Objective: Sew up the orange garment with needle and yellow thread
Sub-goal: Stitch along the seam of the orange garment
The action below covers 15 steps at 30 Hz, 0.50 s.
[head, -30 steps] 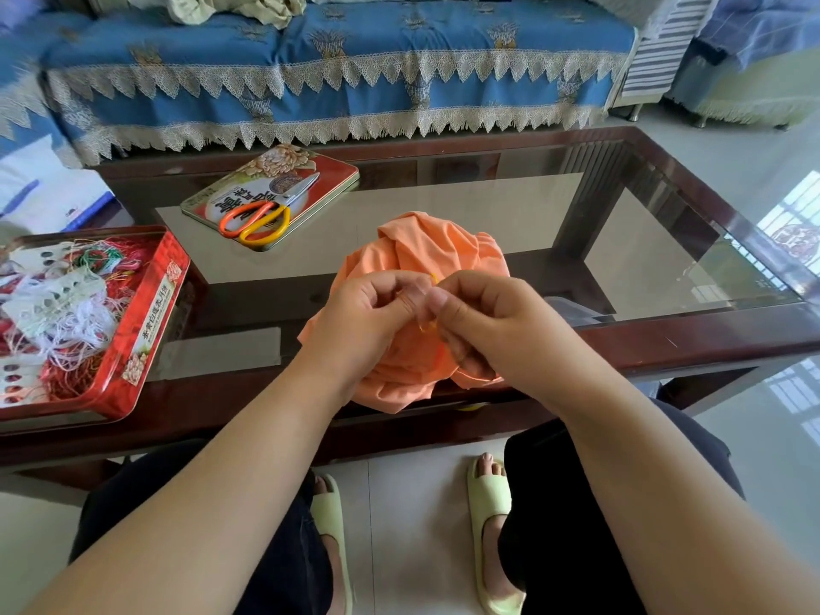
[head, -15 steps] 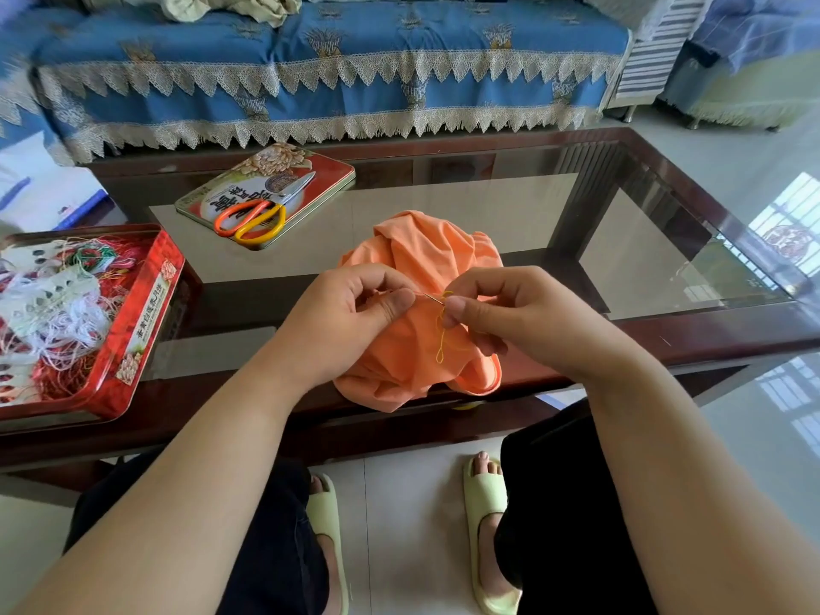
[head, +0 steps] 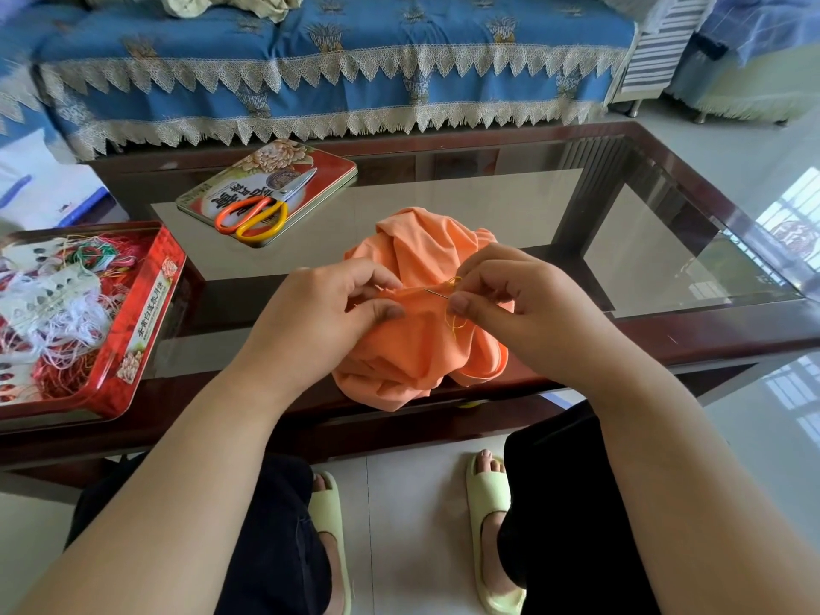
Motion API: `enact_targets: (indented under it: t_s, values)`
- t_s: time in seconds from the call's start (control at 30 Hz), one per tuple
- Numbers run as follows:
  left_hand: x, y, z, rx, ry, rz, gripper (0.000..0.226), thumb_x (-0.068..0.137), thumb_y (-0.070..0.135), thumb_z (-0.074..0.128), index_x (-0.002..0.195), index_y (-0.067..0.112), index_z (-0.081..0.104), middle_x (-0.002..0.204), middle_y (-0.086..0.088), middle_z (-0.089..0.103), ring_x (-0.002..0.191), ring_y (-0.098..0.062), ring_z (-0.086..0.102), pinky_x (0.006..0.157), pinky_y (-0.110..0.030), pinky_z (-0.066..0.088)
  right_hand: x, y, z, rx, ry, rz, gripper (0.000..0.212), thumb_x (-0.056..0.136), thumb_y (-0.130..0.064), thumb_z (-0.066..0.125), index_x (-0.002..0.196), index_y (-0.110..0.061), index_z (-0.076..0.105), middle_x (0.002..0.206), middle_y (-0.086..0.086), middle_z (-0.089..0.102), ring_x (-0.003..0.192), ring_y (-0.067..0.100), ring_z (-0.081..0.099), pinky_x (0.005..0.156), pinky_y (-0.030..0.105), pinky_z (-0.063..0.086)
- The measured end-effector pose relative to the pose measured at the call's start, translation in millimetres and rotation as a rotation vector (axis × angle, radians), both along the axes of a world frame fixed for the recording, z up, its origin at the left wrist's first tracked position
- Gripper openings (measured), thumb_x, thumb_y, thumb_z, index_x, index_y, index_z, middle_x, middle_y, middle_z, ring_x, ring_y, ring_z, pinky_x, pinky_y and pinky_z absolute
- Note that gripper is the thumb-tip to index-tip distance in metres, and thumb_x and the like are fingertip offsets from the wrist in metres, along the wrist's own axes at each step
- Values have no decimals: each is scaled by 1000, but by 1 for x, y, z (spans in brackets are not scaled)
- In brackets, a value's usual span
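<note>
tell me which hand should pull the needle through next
Right, most likely. The right hand already pinches the needle with the yellow thread looped by it, while the left hand grips the orange garment to steady the fold.

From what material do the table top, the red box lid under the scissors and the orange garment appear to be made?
Table top: probably glass in a dark, glossy frame; it mirrors the window and shows the floor beneath.
Red box lid: likely printed tin; thin rolled rim, shiny surface.
Orange garment: soft, matte fabric, perhaps a knit; it bunches in smooth folds. The exact fibre cannot be told.
</note>
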<state>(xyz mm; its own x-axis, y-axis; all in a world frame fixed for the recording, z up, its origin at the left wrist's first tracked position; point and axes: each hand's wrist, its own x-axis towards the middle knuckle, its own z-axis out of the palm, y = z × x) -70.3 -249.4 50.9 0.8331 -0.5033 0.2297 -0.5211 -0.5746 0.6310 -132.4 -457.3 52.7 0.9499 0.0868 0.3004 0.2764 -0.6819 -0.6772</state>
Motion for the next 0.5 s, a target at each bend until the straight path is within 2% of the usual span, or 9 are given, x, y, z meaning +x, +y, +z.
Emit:
enact_targets:
  t_s: [0.1,0.17,0.23,0.33,0.4,0.5]
  values:
    - [1,-2,-2,-28,-7,1,20,89,33,64,108,32,70,100,14,70,94,-1,61,74,-8,43,-1,0,0,-25,-19,-3,12,91,-19,64,90,-9,72,98,-11,61,85,9,56,77,21,49]
    - [0,-5,-4,-72,52,19,15,94,32,57,105,36,67,100,17,68,93,3,58,72,-8,41,-1,2,0,-25,-29,2,12,91,-19,64,90,-11,73,99,-12,61,87,9,57,78,23,49]
    - [-2,-10,-5,-107,106,41,13,99,32,49,97,37,62,92,20,63,86,8,55,66,-5,37,-2,3,0,-12,-30,10,12,91,-19,64,89,-12,73,99,-11,61,88,9,58,80,24,49]
    - [-6,-17,-7,-157,161,36,21,102,33,40,86,34,53,79,16,56,75,11,52,59,-2,35,-2,3,1,0,-19,5,12,91,-19,64,88,-14,74,99,-14,60,90,9,58,81,23,49]
    - [-7,-20,-7,-183,197,26,20,98,42,43,86,32,54,78,17,54,74,10,53,58,-1,35,-2,2,1,2,-21,-3,11,91,-19,64,88,-16,74,98,-18,59,90,7,58,81,19,49]
    - [-7,-21,-5,-188,241,25,23,84,54,56,93,34,62,91,21,61,87,6,56,61,0,39,-2,2,1,1,-32,-7,10,90,-18,64,88,-16,74,97,-19,59,89,4,57,79,13,48]
